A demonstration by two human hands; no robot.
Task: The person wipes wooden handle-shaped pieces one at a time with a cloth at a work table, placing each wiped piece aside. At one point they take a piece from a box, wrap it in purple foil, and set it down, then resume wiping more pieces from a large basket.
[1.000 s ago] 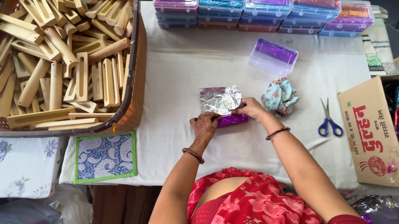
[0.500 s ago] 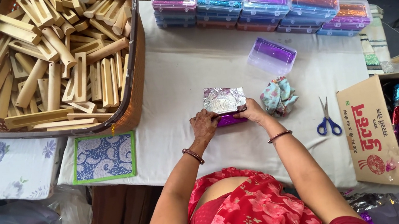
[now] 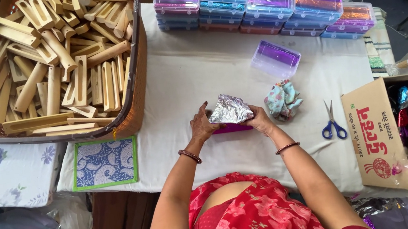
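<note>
A crumpled silver foil piece [image 3: 229,109] lies over a purple box [image 3: 231,126] on the white cloth-covered table [image 3: 199,74]. My left hand [image 3: 202,123] grips the foil's left side and the box beneath it. On the right side, my right hand [image 3: 260,120] pinches the foil's edge. Both wrists wear dark bangles. Just right of my right hand lies a small bundle of floral cloth [image 3: 282,99].
A brown basket [image 3: 134,107] of pale wooden pieces fills the far left. Stacked clear boxes [image 3: 253,6] with coloured contents line the back; one purple clear box [image 3: 275,58] sits alone. Blue scissors [image 3: 332,123] and a cardboard carton [image 3: 378,135] lie right. A blue patterned mat [image 3: 104,162] lies left.
The foil has been pulled further over the purple box, and both hands have closed in on its sides. The view has shifted slightly.
</note>
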